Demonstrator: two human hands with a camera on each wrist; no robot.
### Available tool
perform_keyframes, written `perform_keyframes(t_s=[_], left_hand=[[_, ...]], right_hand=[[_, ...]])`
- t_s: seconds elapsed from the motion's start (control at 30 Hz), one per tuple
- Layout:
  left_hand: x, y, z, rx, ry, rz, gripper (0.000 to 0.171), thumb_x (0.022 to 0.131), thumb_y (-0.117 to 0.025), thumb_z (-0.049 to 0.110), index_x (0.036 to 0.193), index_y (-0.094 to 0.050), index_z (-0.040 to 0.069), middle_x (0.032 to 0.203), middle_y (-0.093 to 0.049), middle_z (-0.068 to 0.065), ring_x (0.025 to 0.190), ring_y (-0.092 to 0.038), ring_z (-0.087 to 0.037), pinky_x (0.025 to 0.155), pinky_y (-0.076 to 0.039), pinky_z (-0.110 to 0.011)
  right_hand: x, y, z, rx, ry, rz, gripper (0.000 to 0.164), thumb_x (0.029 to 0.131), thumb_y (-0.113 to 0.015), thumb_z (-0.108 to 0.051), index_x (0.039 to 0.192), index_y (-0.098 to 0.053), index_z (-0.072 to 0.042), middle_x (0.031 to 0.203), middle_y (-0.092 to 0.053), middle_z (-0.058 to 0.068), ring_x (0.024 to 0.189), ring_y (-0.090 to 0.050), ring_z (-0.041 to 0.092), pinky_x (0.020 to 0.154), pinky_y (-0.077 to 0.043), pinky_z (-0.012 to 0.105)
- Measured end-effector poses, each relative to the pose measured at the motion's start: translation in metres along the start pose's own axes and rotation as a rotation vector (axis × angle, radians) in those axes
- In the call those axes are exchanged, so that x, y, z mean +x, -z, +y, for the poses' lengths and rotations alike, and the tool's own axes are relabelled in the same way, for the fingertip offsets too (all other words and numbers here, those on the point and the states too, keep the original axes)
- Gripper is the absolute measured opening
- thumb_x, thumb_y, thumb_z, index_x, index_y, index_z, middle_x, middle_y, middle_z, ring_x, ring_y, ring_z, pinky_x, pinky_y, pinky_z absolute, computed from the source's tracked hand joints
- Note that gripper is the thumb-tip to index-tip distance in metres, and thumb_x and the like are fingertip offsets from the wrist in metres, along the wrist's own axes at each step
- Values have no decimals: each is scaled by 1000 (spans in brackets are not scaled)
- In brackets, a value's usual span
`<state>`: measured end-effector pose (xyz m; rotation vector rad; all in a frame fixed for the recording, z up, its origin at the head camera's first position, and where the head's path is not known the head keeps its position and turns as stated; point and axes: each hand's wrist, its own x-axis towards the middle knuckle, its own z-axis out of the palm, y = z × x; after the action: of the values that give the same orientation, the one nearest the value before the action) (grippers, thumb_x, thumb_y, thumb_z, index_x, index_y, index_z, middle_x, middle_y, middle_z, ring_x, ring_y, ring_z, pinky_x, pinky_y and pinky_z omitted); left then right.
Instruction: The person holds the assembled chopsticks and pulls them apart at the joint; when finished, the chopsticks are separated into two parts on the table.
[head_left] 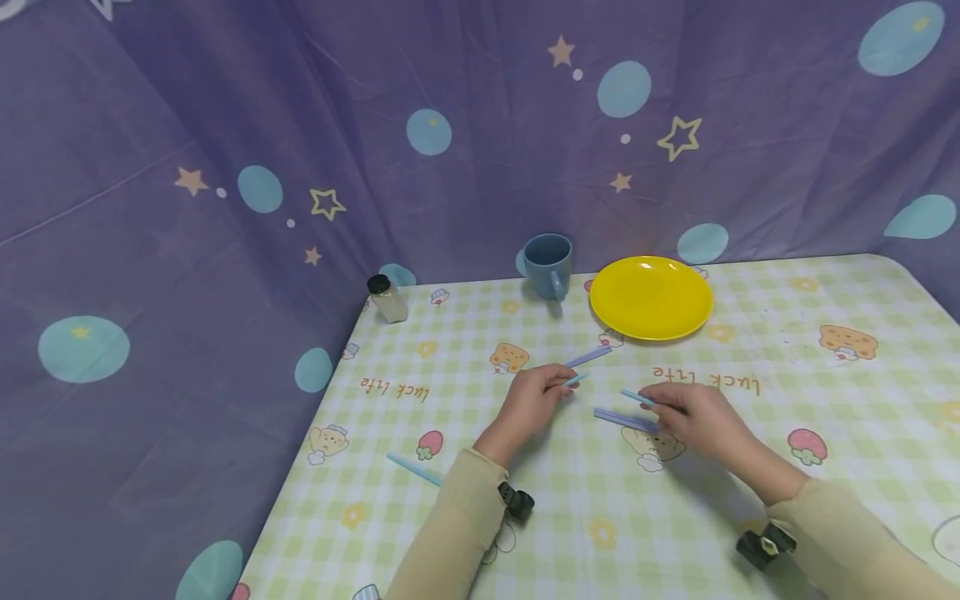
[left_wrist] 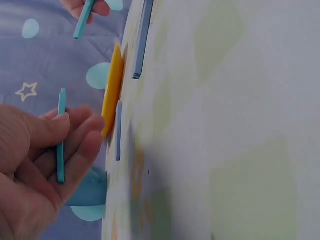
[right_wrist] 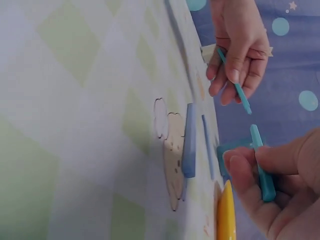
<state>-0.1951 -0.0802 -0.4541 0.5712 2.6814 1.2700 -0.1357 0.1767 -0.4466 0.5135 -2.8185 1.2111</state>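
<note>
Purple curtain (head_left: 487,192) backs the desk (head_left: 600,508), whose checked cloth carries the loose objects. The yellow plate (head_left: 651,298) lies near the far edge, placed there probably to spare room for the arms. The hands, left hand (head_left: 531,402) and right hand (head_left: 697,417), each pinch a turquoise piece between thumb and fingers: the left-hand stick (left_wrist: 60,165) and the right-hand stick (right_wrist: 264,180). Their inner ends point toward each other, apart; this grip presumably keeps those ends exposed. The blue mug (head_left: 546,267) stands left of the plate; the dark-capped shaker (head_left: 388,302) occupies the far left corner. The near violet sticks (head_left: 625,420), seemingly laid together, and the far violet stick (head_left: 588,357) rest by the hands. Wrist views reveal both held sticks raised off the cloth, unclear from above; the head view alone clearly shows the loose turquoise stick (head_left: 414,470), partly covered by the left sleeve (head_left: 457,512).
</note>
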Motion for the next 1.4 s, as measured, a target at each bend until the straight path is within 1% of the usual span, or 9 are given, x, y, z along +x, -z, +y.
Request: perform_keyframes(t_s=[0.1,0.23,0.3,0.37,0.5,0.67,0.87,1.13,1.4], left_hand=[[9,-4,-1,-20,62,66,14,92,-66,8,104,-73,10,92,-74,3,84,-68,-5,74,-52,-20],[20,-10,-2,-29,126,143,7,89,-72,12,95,-76,11,83,-73,6,75,-66,-4,69,-52,-21],[26,-13,-3,-38,152,177,5,87,-74,14,91,-76,11,79,-71,6,72,-64,-3,68,-51,-21],[31,-17,-4,-43,168,206,4,85,-77,14,87,-77,11,76,-70,7,69,-62,-3,66,-51,-22],[40,-23,-6,-29,197,235,5,82,-80,17,80,-77,13,72,-67,8,65,-59,-4,65,-50,-23],[50,-28,-5,24,223,230,10,80,-82,21,73,-75,17,70,-65,11,66,-57,-5,68,-48,-25],[56,-31,-6,91,218,222,14,80,-82,22,71,-73,18,67,-63,11,64,-56,-7,68,-48,-25],[64,-35,-6,170,217,223,19,79,-83,24,67,-69,19,65,-60,11,63,-54,-8,66,-47,-25],[70,-36,-3,239,242,219,24,79,-83,26,65,-64,19,67,-58,10,65,-53,-10,66,-45,-26]], right_hand=[[5,-4,3,-10,-50,6,12,91,-68,-9,101,-75,-7,73,-67,-5,62,-55,7,63,-46,27],[12,-11,9,15,-140,23,8,91,-69,-13,92,-75,-8,64,-61,-6,61,-53,11,63,-44,29],[15,-14,12,47,-182,42,8,90,-70,-14,91,-75,-8,67,-64,-4,63,-55,12,63,-45,30],[17,-18,15,77,-218,59,9,89,-71,-15,92,-76,-8,74,-68,-1,67,-58,13,65,-47,31],[22,-24,19,113,-274,58,10,88,-74,-18,91,-76,-9,89,-72,2,78,-60,15,72,-47,33],[26,-30,20,121,-321,28,8,85,-76,-19,86,-76,-11,85,-70,0,79,-58,17,73,-43,34],[29,-35,21,92,-310,15,7,83,-78,-20,81,-76,-14,80,-69,-3,75,-57,16,71,-44,33],[29,-38,17,58,-310,7,9,83,-79,-22,78,-76,-16,81,-68,-3,79,-59,16,75,-45,37],[29,-39,16,57,-316,-2,10,83,-78,-23,76,-76,-16,80,-69,-5,78,-60,14,74,-47,37]])
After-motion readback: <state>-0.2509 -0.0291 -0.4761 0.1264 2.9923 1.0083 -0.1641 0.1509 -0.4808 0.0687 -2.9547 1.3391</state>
